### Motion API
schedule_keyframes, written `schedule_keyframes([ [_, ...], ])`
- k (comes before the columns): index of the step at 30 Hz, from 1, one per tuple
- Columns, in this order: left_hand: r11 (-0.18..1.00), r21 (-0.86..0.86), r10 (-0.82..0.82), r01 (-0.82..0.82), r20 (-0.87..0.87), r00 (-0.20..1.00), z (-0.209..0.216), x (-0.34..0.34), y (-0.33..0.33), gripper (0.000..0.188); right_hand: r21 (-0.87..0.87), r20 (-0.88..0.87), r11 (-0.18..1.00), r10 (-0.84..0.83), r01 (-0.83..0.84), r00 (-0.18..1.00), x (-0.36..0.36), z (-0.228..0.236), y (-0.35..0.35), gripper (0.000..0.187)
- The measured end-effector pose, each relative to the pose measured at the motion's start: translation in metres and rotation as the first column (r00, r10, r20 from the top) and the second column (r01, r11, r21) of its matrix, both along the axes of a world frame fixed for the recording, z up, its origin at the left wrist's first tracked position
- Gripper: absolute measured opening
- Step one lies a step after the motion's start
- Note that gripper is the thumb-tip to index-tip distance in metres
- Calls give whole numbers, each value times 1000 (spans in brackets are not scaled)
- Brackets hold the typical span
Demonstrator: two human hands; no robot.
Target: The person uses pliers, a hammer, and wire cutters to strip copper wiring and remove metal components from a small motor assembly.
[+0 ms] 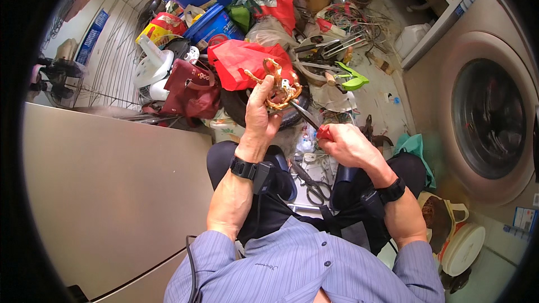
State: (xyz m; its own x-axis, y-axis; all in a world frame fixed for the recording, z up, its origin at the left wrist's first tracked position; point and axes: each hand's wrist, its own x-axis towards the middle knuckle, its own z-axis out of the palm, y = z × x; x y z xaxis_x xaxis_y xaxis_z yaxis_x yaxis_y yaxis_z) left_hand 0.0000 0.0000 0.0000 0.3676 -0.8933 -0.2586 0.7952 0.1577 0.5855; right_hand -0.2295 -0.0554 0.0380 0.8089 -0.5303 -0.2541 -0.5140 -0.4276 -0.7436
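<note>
My left hand (258, 116) is closed around a copper wire coil (274, 101), a ring-like bundle with loops sticking out and small white pieces in it. My right hand (349, 145) grips a red-handled tool with a dark metal shaft (305, 113). Its tip reaches the lower right edge of the coil; whether it is a screwdriver or pliers I cannot tell. Both hands are raised in front of my knees. Below them, between my feet, black-handled scissors (318, 191) lie among small parts.
A red bag (238, 63) and a dark round tyre-like ring (234, 106) lie beyond my hands. Tangled wires (359, 19), metal pieces and a green clamp-like tool (353, 79) are scattered at the right. A metallic panel (118, 191) stands left; a front-loading washer (485, 106) stands right.
</note>
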Motion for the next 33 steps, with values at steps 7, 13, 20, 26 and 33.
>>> schedule_keyframes([
  [7, 998, -48, -20, 42, 386, 922, 18, -18, -4, 27, -106, -6, 993, -42, 41, 999, -7, -15, 0, 19],
  [13, 997, -48, 68, -55, 353, 933, 20, -13, -2, 55, -278, 213, 956, -36, 96, 976, -8, -33, 20, 13],
  [20, 982, -40, 186, -183, 306, 934, 15, -10, -14, 23, -227, 173, 965, -93, 132, 981, 10, -32, 11, 13],
  [26, 999, -42, -3, 11, 182, 983, 4, 6, -5, 34, 92, 46, 995, 39, -43, 998, 14, -10, -9, 36],
  [33, 970, -10, -243, 244, 51, 969, 36, -1, 6, 41, 611, 133, 788, -7, -76, 991, -7, -3, -1, 28],
])
